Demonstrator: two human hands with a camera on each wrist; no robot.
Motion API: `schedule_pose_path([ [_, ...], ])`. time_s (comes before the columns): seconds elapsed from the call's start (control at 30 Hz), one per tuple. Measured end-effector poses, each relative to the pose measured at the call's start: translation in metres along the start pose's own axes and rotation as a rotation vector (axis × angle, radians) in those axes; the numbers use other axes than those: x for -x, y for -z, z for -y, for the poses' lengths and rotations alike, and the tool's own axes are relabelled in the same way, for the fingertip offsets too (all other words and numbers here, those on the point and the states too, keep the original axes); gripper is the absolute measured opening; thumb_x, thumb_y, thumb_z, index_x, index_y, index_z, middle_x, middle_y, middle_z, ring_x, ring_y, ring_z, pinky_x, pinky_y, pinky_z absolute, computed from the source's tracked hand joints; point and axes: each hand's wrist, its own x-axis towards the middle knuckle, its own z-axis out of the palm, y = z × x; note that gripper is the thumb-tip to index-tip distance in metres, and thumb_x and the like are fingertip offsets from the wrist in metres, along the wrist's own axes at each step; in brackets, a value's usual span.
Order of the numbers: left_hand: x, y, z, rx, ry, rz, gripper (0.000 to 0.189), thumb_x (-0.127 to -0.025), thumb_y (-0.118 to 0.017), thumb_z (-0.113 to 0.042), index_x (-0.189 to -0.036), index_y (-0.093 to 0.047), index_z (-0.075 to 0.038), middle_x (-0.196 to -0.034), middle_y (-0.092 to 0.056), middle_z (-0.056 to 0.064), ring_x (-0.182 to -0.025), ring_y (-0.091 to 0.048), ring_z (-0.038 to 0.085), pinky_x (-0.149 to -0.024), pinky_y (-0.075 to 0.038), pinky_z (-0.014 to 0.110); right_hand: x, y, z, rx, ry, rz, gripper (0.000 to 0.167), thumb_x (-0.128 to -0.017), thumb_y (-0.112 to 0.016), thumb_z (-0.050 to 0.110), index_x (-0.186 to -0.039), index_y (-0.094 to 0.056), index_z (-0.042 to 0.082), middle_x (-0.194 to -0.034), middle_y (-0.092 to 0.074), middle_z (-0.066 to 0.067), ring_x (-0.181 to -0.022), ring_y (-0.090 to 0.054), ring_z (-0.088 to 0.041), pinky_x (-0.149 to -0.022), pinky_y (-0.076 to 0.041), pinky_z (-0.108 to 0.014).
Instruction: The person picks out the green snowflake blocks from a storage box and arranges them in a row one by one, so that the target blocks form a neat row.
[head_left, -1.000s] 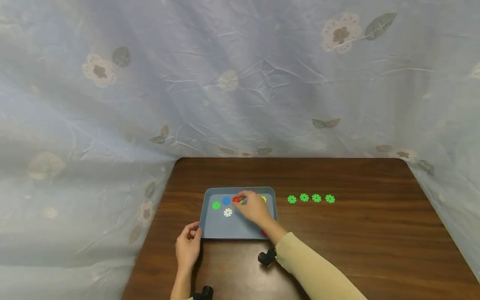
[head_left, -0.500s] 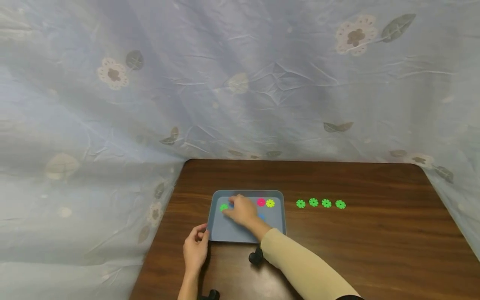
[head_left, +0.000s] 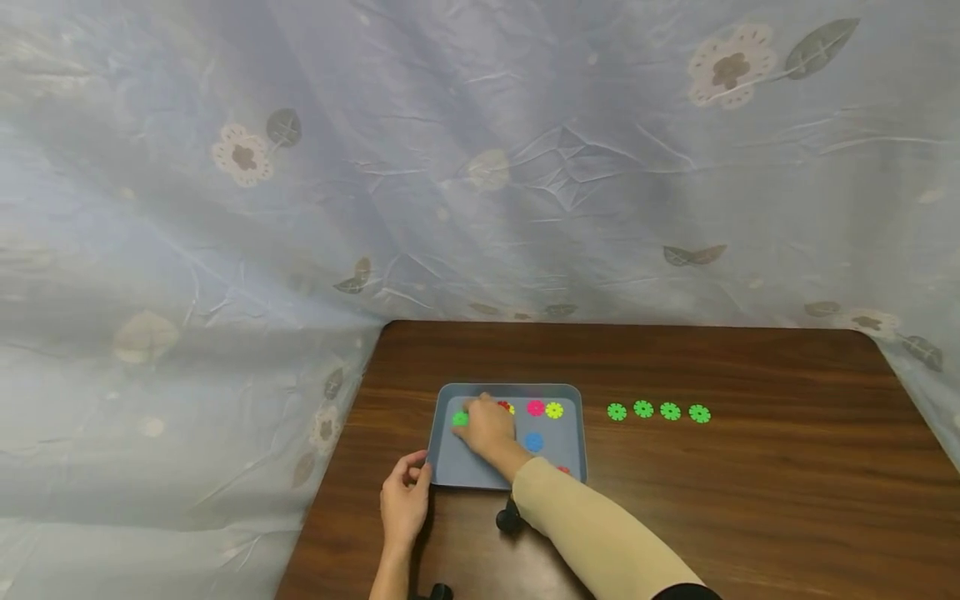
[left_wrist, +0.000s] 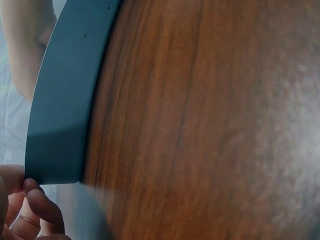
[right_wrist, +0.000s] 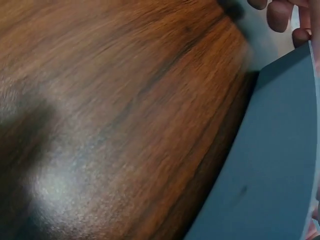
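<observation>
A grey-blue tray [head_left: 465, 475] holds several snowflake-shaped plastic discs. My left hand [head_left: 405, 504] holds the tray's near left corner between thumb and fingers; in the left wrist view its fingers [left_wrist: 47, 205] touch the corner. Reaching across the tray, my right hand [head_left: 491, 429] has thumb and forefinger right at a green snowflake disc [head_left: 459, 418] near the left wall. Whether it pinches the disc, I cannot tell. To its right lie a red disc [head_left: 504, 406], a pink disc [head_left: 536, 407], a yellow disc [head_left: 554, 410] and a blue disc [head_left: 533, 442]. The right hand hides part of the tray.
Several green snowflake discs [head_left: 670, 412] lie in a row on the brown wooden table [head_left: 750, 483], right of the tray. Another red disc [head_left: 563, 469] shows partly behind the right sleeve [head_left: 592, 525]. A patterned curtain [head_left: 450, 167] hangs behind and left of the table.
My right hand has moved left across the tray, from a red disc to the green one. My left hand keeps its hold on the corner. The head view has shifted slightly.
</observation>
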Motion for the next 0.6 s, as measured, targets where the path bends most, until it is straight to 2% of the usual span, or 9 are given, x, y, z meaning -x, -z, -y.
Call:
schedule_pose_path([
  [0.1,-0.0001,-0.0011,0.0002,0.011,-0.001,-0.005,0.018,-0.097,-0.072,-0.011,-0.114,-0.075,-0.012,-0.079,-0.060,0.001,-0.046,-0.043,0.004,-0.042,-0.033,0.021,-0.0007,-0.0016,0.0000,0.006,-0.007,-0.008,0.034,-0.084,-0.087,0.042,-0.106,-0.078,0.018,-0.100,-0.062,-0.005,-0.075,-0.062,-0.019,-0.060,-0.054,-0.043],
  [0.23,-0.0004,-0.0012,-0.0011,0.018,-0.008,-0.013,0.018,-0.097,-0.071,-0.010,-0.114,-0.075,-0.012,-0.079,-0.059,0.002,-0.046,-0.042,0.003,-0.042,-0.032,0.021,-0.0021,-0.0015,0.0018,-0.015,0.003,-0.010,0.034,-0.085,-0.087,0.038,-0.110,-0.079,0.016,-0.101,-0.063,-0.005,-0.082,-0.065,-0.022,-0.064,-0.056,-0.043],
  [0.43,0.0000,-0.0026,-0.0012,0.018,0.009,-0.008,0.019,-0.097,-0.071,-0.010,-0.115,-0.075,-0.011,-0.078,-0.060,0.001,-0.046,-0.042,0.005,-0.041,-0.032,0.021,-0.0039,-0.0016,0.0026,-0.021,-0.012,0.026,0.027,-0.087,-0.085,0.035,-0.103,-0.078,0.014,-0.104,-0.063,-0.009,-0.074,-0.060,-0.019,-0.058,-0.054,-0.040],
  [0.6,-0.0011,-0.0023,0.0013,0.016,0.008,-0.015,0.018,-0.096,-0.071,-0.010,-0.114,-0.075,-0.012,-0.078,-0.061,0.000,-0.046,-0.042,0.005,-0.041,-0.032,0.021,-0.0033,-0.0022,0.0001,-0.063,-0.028,0.009,0.028,-0.087,-0.085,0.030,-0.105,-0.074,0.013,-0.103,-0.069,-0.007,-0.078,-0.065,-0.020,-0.062,-0.055,-0.042],
])
